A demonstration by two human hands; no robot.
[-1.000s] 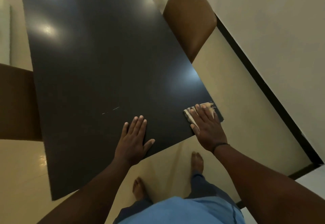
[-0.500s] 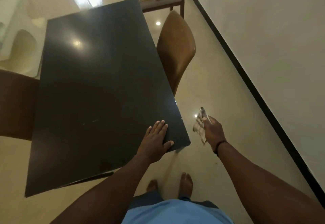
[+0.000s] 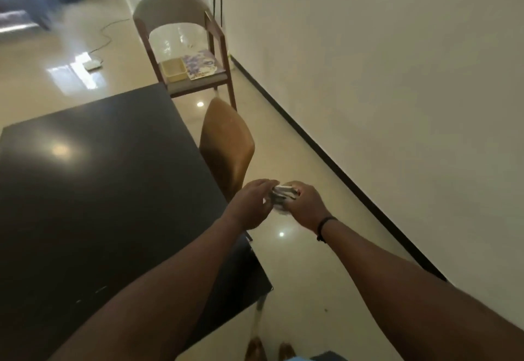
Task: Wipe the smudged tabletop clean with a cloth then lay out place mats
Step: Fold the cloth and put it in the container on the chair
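Observation:
The glossy black tabletop [image 3: 93,190] fills the left half of the view. Off its right edge, in the air above the floor, my right hand [image 3: 307,207] grips a small bunched pale cloth [image 3: 282,194]. My left hand [image 3: 251,204] is against the cloth's left side, fingers curled onto it. Floral-patterned place mats [image 3: 200,67] lie stacked on the seat of a wooden chair [image 3: 181,48] beyond the table's far right corner, well ahead of both hands.
A brown padded chair [image 3: 226,148] stands tucked against the table's right side, just ahead of my hands. A yellow tray [image 3: 173,70] shares the wooden chair's seat. A white wall with dark skirting [image 3: 340,168] runs along the right. A cable and white box [image 3: 92,64] lie on the floor.
My right hand lifted the cloth off the table's corner and out over the floor. My left hand left the tabletop and came up to the cloth. The view tilted up toward the room.

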